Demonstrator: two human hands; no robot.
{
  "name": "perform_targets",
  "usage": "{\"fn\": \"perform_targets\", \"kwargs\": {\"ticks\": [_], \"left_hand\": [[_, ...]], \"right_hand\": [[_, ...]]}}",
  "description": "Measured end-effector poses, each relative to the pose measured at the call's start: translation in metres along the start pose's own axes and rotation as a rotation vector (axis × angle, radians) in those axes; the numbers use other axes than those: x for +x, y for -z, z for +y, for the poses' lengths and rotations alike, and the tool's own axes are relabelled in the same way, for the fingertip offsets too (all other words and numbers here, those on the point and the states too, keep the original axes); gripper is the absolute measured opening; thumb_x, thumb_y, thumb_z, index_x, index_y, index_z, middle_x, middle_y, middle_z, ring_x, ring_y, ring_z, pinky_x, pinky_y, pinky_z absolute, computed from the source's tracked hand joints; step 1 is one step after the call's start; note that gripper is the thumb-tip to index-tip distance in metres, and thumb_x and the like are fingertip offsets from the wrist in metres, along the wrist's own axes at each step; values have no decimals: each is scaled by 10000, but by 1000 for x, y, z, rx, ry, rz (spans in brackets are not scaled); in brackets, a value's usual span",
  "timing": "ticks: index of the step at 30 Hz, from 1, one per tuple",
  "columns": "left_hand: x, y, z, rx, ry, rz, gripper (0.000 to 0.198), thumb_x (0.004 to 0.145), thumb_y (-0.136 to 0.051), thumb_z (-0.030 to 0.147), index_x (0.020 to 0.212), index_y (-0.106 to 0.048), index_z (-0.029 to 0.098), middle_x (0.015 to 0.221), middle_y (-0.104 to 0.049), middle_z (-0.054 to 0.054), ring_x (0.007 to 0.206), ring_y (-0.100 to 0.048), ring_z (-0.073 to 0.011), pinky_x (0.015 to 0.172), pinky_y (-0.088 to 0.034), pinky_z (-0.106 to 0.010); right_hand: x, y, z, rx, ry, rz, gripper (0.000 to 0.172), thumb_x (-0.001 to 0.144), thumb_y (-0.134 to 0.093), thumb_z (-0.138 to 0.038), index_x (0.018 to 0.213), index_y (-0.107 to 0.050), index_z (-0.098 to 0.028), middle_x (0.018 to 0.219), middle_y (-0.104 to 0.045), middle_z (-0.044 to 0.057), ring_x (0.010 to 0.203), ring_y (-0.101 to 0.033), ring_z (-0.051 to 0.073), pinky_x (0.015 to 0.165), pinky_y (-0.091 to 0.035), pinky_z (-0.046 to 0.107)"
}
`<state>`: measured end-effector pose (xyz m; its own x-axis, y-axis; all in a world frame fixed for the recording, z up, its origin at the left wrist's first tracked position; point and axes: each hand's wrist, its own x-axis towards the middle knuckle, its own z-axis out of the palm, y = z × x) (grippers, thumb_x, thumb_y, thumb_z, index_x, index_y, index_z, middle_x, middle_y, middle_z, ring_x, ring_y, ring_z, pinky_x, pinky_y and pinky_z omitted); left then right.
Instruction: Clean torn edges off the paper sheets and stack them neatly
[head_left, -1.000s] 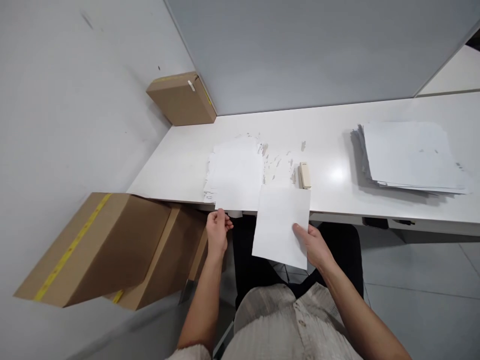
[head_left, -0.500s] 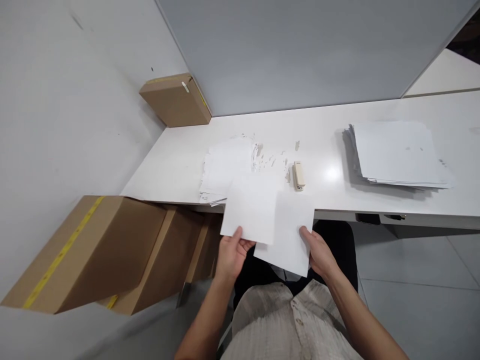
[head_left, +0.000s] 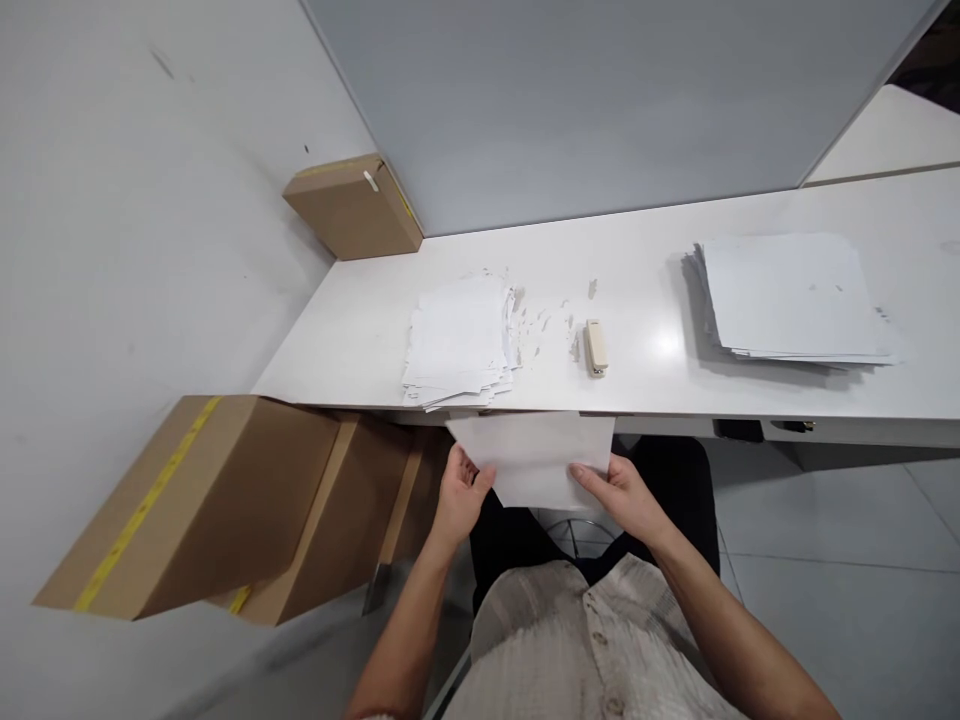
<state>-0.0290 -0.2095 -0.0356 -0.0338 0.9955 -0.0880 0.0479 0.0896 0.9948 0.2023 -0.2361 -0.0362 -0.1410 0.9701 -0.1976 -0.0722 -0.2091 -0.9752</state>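
Observation:
Sheets of white paper [head_left: 536,455] overlap between my two hands, just in front of the table edge and above my lap. My left hand [head_left: 461,492] is closed on their left side, thumb near the lower left corner. On the right side my right hand [head_left: 619,495] pinches the paper, thumb on top. How many sheets are held I cannot tell. A cream stapler [head_left: 596,347] lies on the table beyond the hands. To its left rests a stack of paper [head_left: 457,335] with uneven edges.
A taller paper stack [head_left: 787,295] sits at the right of the white table [head_left: 637,260]. Small torn paper scraps [head_left: 541,322] lie left of the stapler. A cardboard box [head_left: 352,210] stands in the back left corner. Larger cardboard boxes [head_left: 240,510] crowd the left below table height.
Half a second ago each hand held a separate, partly overlapping sheet. Now the sheets are brought together and tilted, and no longer cover the front of the left stack.

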Motion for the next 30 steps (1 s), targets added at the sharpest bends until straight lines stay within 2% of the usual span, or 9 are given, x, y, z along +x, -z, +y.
{"fn": "perform_targets", "kwargs": {"ticks": [2,6,8,10,15,20,25,27,30], "left_hand": [[11,-8,21,-42,-133,-34,490,793,-610,426,1197,-484,179,1090,-631,-103,992,-599,-190,874,-468,-314],[34,-29,55,-76,-458,87,287,835,-576,379,1039,-591,177,929,-661,-52,928,-610,-170,910,-444,-300],[49,-36,64,-107,-570,127,247,834,-584,364,1008,-602,189,924,-653,-37,916,-604,-150,888,-446,-268],[64,-41,67,-123,-628,112,241,841,-576,361,1017,-592,196,945,-641,-33,919,-594,-137,872,-446,-248],[86,-46,53,-87,-553,-36,248,856,-548,384,1010,-549,190,873,-620,-29,824,-597,-124,777,-467,-242],[82,-48,56,-8,-572,-70,235,883,-501,376,1009,-550,184,948,-612,-64,851,-594,-146,778,-466,-278],[80,-50,66,23,-588,-56,266,888,-474,413,999,-565,189,998,-598,-80,961,-571,-176,875,-436,-331],[81,-50,64,31,-562,-37,291,884,-471,437,995,-572,187,992,-599,-77,953,-565,-176,860,-438,-320],[83,-49,60,-9,-473,9,307,865,-487,465,922,-588,181,868,-608,-48,878,-567,-164,804,-447,-285]], "right_hand": [[7,1,-15,-81,103,-19,346,836,-542,-428,1025,-673,-170,937,-699,64,855,-634,246,741,-504,355],[35,6,-51,-151,313,77,257,821,-578,-385,977,-682,-210,947,-696,37,889,-633,243,766,-499,350],[52,9,-65,-132,385,128,264,798,-610,-377,1004,-670,-223,985,-691,33,924,-629,247,792,-495,362],[66,13,-73,-127,420,155,283,774,-635,-375,1008,-660,-219,992,-688,38,942,-623,250,814,-487,379],[86,20,-63,-95,402,206,282,734,-676,-369,953,-644,-194,965,-672,53,921,-613,237,797,-475,373],[85,20,-60,-69,415,217,218,763,-652,-370,905,-637,-205,928,-647,39,867,-596,198,759,-461,328],[86,16,-64,-111,444,224,176,781,-639,-356,877,-641,-208,927,-629,33,876,-582,185,735,-449,293],[89,16,-61,-78,446,231,188,778,-639,-364,881,-632,-207,892,-642,27,852,-590,186,746,-458,306],[93,15,-58,-23,441,217,240,782,-633,-364,969,-630,-213,973,-668,38,927,-601,210,812,-466,343]]}}
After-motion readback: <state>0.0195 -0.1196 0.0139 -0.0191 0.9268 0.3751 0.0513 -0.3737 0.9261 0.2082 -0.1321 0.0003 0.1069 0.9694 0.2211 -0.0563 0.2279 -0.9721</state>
